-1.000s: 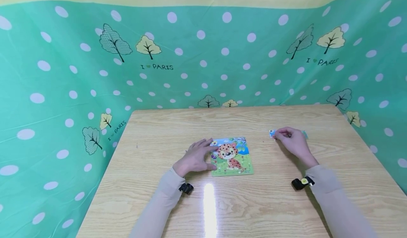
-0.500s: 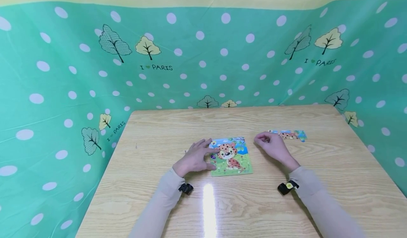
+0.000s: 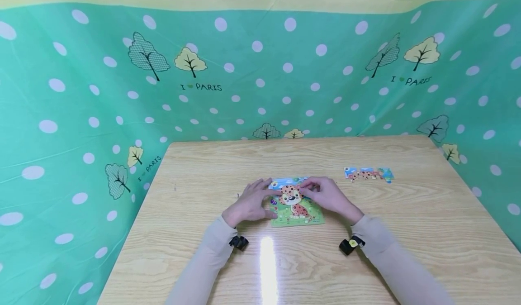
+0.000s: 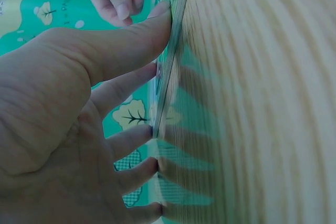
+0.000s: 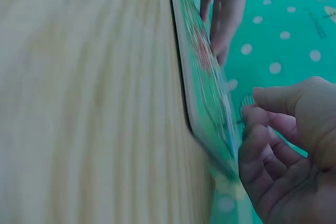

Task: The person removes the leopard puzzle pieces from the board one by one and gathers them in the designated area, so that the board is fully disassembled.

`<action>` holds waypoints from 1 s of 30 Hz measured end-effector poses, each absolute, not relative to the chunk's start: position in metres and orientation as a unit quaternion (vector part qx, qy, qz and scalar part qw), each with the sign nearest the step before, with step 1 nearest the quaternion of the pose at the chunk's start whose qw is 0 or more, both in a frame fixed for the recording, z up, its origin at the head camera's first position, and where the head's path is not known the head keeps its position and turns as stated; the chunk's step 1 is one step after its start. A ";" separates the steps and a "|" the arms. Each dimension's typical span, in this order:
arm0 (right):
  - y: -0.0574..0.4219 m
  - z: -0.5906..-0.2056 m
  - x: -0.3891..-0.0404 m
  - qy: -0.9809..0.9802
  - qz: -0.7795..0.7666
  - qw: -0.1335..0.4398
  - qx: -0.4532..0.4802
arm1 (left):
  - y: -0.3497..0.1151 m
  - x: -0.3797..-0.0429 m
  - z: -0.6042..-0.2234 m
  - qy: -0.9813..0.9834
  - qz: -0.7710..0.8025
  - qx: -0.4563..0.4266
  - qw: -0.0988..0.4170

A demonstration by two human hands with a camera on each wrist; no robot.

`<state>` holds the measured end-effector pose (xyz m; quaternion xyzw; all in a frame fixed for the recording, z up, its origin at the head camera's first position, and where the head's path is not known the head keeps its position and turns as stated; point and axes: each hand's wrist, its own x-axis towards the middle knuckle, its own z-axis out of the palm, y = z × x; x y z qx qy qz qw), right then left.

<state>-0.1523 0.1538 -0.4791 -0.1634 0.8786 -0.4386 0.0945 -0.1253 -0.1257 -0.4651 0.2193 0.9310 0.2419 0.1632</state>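
Observation:
A square jigsaw puzzle with a spotted leopard cub on grass lies flat in the middle of the table. My left hand is spread at its left side, thumb and index finger touching the board, the other fingertips down on the tabletop. Over the puzzle's upper right part is my right hand, fingers curled and the thumb tip close to the index finger. Nothing shows between those fingertips in the right wrist view. To the right lies a strip of joined puzzle pieces, showing blue sky and spotted fur, with a jagged lower edge.
The wooden table reaches back to a green dotted curtain, which also closes off both sides. A bright light reflection falls on the tabletop in front of the puzzle. Both wrists carry small black cameras.
My right hand has moved left from the strip of pieces to the puzzle's upper right part, uncovering the strip. The left hand stays where it was on the puzzle's left side.

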 end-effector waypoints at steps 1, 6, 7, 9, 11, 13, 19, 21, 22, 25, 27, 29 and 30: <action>0.150 -0.480 -0.151 0.874 -0.442 0.101 -0.172 | -0.126 -0.125 -0.465 0.931 0.241 0.219 0.163; 0.136 -0.481 -0.148 0.859 -0.446 0.129 -0.217 | -0.126 -0.125 -0.466 0.930 0.245 0.220 0.165; 0.134 -0.481 -0.148 0.858 -0.444 0.133 -0.223 | -0.126 -0.125 -0.466 0.929 0.248 0.220 0.166; 0.131 -0.482 -0.150 0.863 -0.427 0.137 -0.233 | -0.126 -0.125 -0.465 0.928 0.253 0.219 0.167; 0.128 -0.482 -0.151 0.868 -0.408 0.142 -0.246 | -0.126 -0.125 -0.465 0.927 0.255 0.217 0.170; 0.126 -0.482 -0.153 0.871 -0.391 0.146 -0.257 | -0.126 -0.125 -0.464 0.927 0.255 0.215 0.171; 0.120 -0.481 -0.152 0.886 -0.348 0.153 -0.267 | -0.126 -0.125 -0.464 0.926 0.260 0.213 0.171; 0.118 -0.481 -0.151 0.888 -0.344 0.154 -0.262 | -0.126 -0.125 -0.465 0.926 0.260 0.215 0.169; 0.117 -0.480 -0.151 0.889 -0.345 0.155 -0.258 | -0.126 -0.125 -0.465 0.926 0.261 0.215 0.168; 0.116 -0.478 -0.150 0.890 -0.350 0.155 -0.248 | -0.126 -0.125 -0.465 0.926 0.264 0.213 0.167; 0.115 -0.478 -0.150 0.889 -0.356 0.154 -0.244 | -0.126 -0.125 -0.465 0.926 0.266 0.212 0.166; 0.115 -0.477 -0.149 0.889 -0.358 0.154 -0.241 | -0.126 -0.125 -0.465 0.926 0.267 0.211 0.166; 0.115 -0.477 -0.149 0.888 -0.360 0.154 -0.240 | -0.126 -0.125 -0.465 0.926 0.266 0.210 0.165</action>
